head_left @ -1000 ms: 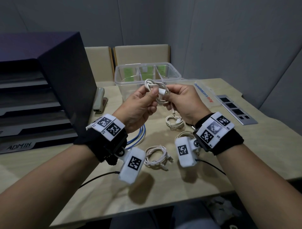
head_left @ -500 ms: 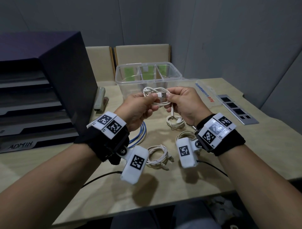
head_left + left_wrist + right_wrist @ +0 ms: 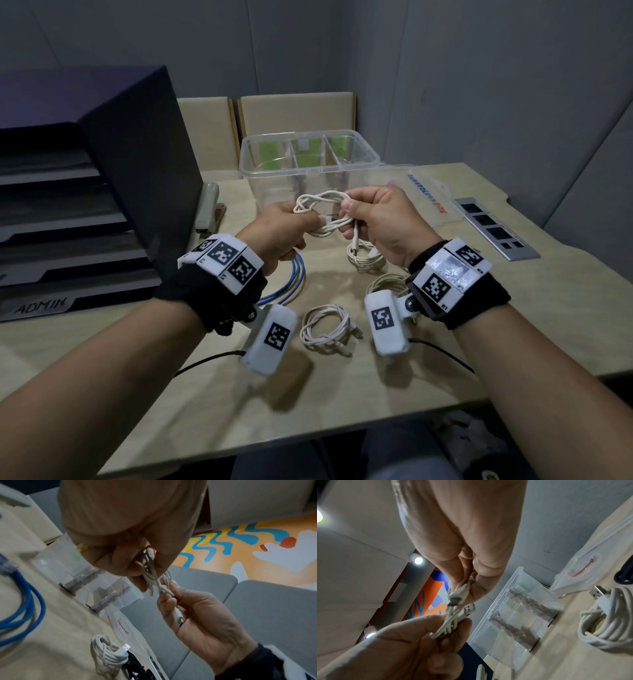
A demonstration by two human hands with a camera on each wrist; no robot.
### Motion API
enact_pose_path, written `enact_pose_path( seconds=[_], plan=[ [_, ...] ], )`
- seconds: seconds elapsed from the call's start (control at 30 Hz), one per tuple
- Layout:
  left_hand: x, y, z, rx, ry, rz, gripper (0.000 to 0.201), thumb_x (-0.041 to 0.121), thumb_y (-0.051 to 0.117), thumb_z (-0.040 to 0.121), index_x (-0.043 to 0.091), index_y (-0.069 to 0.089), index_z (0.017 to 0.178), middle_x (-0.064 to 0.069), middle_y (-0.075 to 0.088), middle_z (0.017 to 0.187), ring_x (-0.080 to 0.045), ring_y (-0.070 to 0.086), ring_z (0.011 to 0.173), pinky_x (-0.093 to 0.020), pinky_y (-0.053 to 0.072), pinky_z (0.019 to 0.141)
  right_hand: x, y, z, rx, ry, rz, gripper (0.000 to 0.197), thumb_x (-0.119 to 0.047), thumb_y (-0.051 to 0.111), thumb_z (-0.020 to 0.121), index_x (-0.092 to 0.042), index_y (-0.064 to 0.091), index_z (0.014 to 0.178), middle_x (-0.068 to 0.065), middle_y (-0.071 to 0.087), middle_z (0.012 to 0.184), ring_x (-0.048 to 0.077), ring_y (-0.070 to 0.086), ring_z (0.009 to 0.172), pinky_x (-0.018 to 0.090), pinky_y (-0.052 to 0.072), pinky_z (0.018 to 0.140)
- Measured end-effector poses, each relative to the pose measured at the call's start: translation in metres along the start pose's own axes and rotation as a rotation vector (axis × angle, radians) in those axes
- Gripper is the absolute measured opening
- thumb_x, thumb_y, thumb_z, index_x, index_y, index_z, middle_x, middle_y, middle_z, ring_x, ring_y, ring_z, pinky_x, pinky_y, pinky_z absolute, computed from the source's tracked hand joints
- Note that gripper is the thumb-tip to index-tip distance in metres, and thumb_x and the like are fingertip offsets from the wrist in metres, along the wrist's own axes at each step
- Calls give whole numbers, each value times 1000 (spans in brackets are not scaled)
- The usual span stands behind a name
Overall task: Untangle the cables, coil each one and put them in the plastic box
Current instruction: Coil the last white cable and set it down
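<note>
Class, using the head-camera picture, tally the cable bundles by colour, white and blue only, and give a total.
White: 4, namely the held white bundle, far white coil, half-hidden white coil and near white coil.
Blue: 1, the blue coil.
Total: 5

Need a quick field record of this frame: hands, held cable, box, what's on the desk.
left hand: grips one side of the white cable
right hand: pinches the other side
cable state: loose coil, held above the desk
plastic box: open, behind the hands, no cable seen inside
lid: flat, right of box
desk: blue cable, white coil
</note>
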State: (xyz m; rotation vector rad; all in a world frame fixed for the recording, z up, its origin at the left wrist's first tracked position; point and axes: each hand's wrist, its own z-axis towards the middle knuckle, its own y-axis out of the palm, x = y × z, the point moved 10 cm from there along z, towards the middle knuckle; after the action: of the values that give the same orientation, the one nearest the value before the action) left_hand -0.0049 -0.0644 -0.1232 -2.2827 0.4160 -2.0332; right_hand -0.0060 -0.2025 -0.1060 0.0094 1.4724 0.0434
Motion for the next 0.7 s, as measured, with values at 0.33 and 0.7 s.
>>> enact_pose_path(
  seconds=[0.33,0.7],
  plan=[
    [18,27,-10,-367,174,-414,41,44,39,94,7,53,107,1,59,83,-7,51,65,-20,38,57,-5,7,-4,-69,37,125,14,2,48,94,-2,60,88,12,62,72,14,62,51,19,52,49],
    [16,14,-3,-234,229,-73,46,40,23,102,6,53,96,-8,56,78,-14,52,63,-26,39,57,-9,5,-4,-68,21,97,11,2,48,95,-1,58,92,14,61,75,16,61,53,20,51,49]
  ],
)
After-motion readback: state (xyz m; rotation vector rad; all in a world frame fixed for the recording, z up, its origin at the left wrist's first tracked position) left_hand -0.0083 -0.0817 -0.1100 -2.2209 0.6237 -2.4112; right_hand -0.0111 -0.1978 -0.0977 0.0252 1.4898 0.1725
